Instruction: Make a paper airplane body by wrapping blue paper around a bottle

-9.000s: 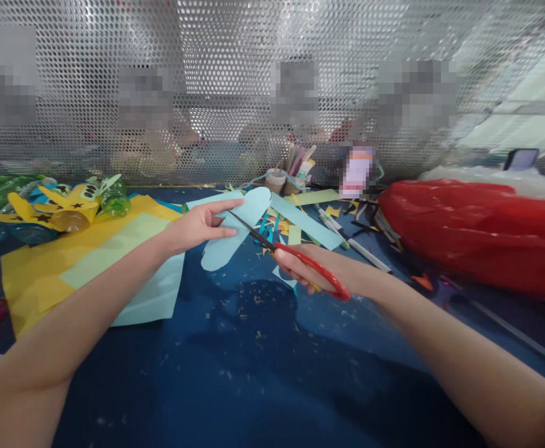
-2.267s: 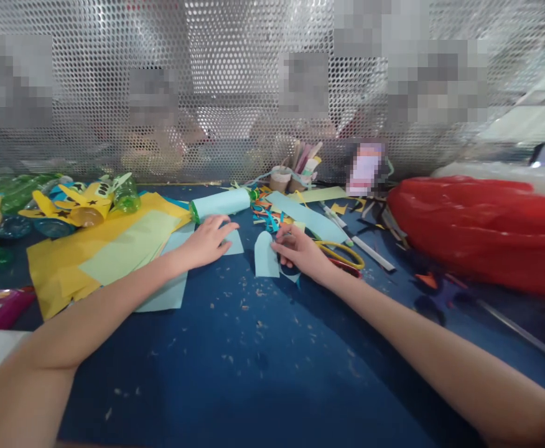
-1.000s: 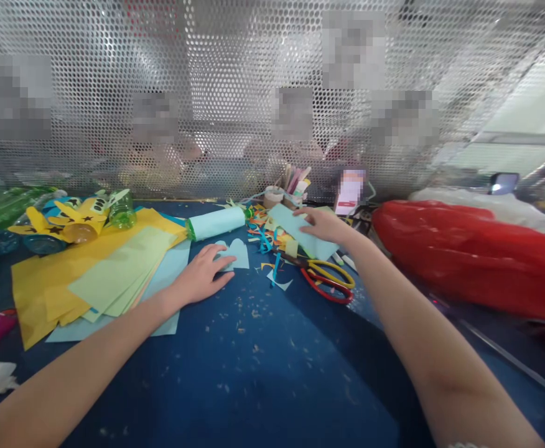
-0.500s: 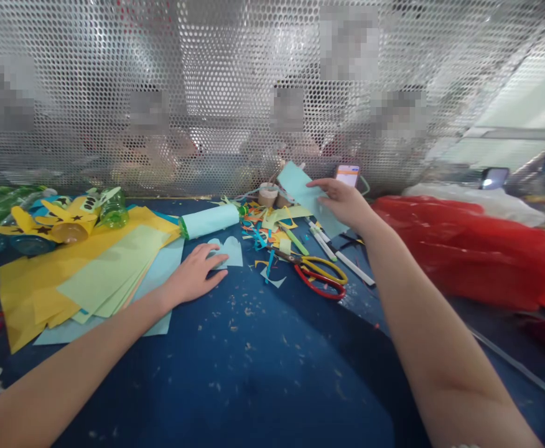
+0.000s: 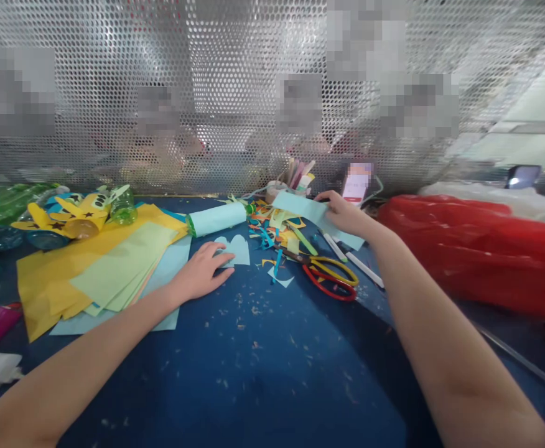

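Note:
My left hand [image 5: 201, 272] lies flat on the blue table, fingers spread, pressing on small light-blue paper cut-outs [image 5: 237, 247]. My right hand [image 5: 343, 213] reaches far forward and pinches a long light-blue paper strip [image 5: 300, 208], holding it just above the pile of coloured paper scraps [image 5: 272, 227]. Red-and-yellow scissors [image 5: 328, 277] lie on the table below my right forearm. A bottle wrapped in light-blue paper [image 5: 216, 218] lies beyond my left hand.
Yellow, green and blue paper sheets [image 5: 99, 267] are stacked at left, with yellow bottle planes [image 5: 67, 211] behind. A red plastic bag [image 5: 478, 242] fills the right. Cups of sticks [image 5: 291, 177] and white pens [image 5: 356, 261] stand near a perforated metal screen [image 5: 235, 93]; other people sit behind it.
I put the scissors down and laid the cut-outs under my left hand. My right hand reached forward, lifted the blue strip, and has now lowered it slightly.

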The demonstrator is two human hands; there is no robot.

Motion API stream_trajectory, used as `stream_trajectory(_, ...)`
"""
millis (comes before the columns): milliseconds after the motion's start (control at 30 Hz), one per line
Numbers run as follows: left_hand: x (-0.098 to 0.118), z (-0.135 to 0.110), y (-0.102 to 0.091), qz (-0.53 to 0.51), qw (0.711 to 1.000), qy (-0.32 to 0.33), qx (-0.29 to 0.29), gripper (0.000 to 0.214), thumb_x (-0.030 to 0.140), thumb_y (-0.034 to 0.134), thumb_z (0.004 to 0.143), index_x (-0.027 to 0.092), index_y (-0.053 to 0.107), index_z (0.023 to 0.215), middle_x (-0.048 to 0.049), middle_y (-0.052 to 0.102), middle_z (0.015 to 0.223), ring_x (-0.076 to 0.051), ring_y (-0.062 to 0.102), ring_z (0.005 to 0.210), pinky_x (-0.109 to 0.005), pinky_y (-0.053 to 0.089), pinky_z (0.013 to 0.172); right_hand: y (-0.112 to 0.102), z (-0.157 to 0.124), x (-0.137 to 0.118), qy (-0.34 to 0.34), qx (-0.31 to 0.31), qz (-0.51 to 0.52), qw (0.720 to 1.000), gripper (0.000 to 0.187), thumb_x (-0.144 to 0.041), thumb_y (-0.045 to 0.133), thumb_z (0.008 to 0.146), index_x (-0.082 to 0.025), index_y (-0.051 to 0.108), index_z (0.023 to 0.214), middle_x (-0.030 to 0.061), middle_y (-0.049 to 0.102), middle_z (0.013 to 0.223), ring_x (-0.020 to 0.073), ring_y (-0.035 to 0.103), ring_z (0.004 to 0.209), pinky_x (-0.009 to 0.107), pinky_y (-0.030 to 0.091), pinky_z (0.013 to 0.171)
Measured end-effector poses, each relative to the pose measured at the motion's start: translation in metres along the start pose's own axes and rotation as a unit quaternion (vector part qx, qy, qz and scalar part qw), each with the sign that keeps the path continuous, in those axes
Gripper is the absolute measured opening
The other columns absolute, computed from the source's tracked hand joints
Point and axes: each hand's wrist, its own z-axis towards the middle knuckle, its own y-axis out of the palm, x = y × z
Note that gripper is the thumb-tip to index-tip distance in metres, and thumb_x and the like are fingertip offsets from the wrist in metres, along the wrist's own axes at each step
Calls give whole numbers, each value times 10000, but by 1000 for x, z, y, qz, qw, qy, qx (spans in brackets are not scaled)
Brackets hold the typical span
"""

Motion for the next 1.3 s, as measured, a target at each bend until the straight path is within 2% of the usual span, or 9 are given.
stream_trajectory(267, 2, -1, -6, 14, 1000, 9, 15, 386, 381, 387, 967, 148, 591, 1199, -116, 576, 1176, -242, 483, 1160, -401, 414, 1019, 21, 3, -4, 11, -110, -78, 991, 430, -42, 443, 765, -69, 576, 1173, 156, 681, 859, 216, 606, 706, 319, 447, 666)
stream_trajectory(433, 5, -2, -6, 43, 998, -4, 40, 379, 359, 339, 986, 130, 619, 1096, -101, 644, 1055, -219, 546, 1047, -377, 440, 955, 26, 3, -6, -12, -95, -109, 989, 424, -121, 501, 820, -77, 558, 1238, 234, 607, 1226, 304, 569, 1101, 389, 417, 932)
stream_trajectory(533, 9, -1, -9, 67, 995, -48, 56, 375, 350, 330, 984, 131, 634, 998, -100, 660, 989, -216, 569, 975, -364, 451, 897, 25, 2, -8, -23, -67, -131, 989, 488, -210, 521, 850, -50, 504, 1311, 274, 513, 1337, 371, 446, 1255, 470, 330, 1031)
stream_trajectory(633, 10, 5, -25, 80, 987, -131, 53, 304, 359, 409, 945, 152, 630, 917, -87, 663, 888, -212, 592, 866, -328, 461, 753, 23, 2, -11, -46, -75, -135, 987, 473, -249, 497, 874, -65, 515, 1309, 243, 530, 1336, 336, 479, 1243, 426, 338, 1045)
stream_trajectory(767, -4, 14, -65, 79, 965, -249, -2, 297, 368, 459, 900, 173, 634, 759, -60, 664, 731, -188, 595, 694, -290, 406, 618, 21, 5, -12, -71, -95, -131, 984, 418, -284, 457, 890, -92, 577, 1241, 179, 610, 1265, 276, 569, 1157, 359, 391, 1012)
stream_trajectory(900, -39, 10, -98, 150, 926, -337, -81, 254, 317, 462, 871, 174, 669, 837, -87, 704, 883, -235, 633, 834, -294, 419, 664, 21, 7, -12, -74, -97, -124, 985, 394, -285, 447, 874, -104, 621, 1177, 151, 652, 1205, 262, 607, 1098, 348, 434, 969)
stream_trajectory(1033, -77, -3, -105, 179, 884, -386, -191, 481, 451, 592, 777, 162, 604, 1161, -133, 646, 1195, -303, 606, 1035, -306, 442, 759, 20, 6, -13, -73, -97, -113, 986, 365, -287, 446, 864, -134, 642, 1132, 131, 676, 1161, 269, 628, 1054, 364, 464, 930)
stream_trajectory(1167, -96, -10, -105, 163, 866, -387, -272, 561, 547, 604, 721, 191, 591, 1154, -122, 645, 1195, -291, 624, 982, -285, 439, 694, 17, 5, -16, -70, -94, -99, 988, 351, -283, 445, 865, -135, 638, 1118, 135, 686, 1135, 273, 636, 1031, 381, 468, 920)
stream_trajectory(1300, -90, -10, -113, 160, 872, -362, -290, 495, 508, 587, 708, 191, 604, 1088, -120, 648, 1183, -278, 620, 963, -270, 420, 662, 15, 3, -21, -72, -95, -87, 989, 337, -265, 458, 865, -123, 641, 1110, 145, 695, 1103, 263, 643, 1004, 358, 467, 901)
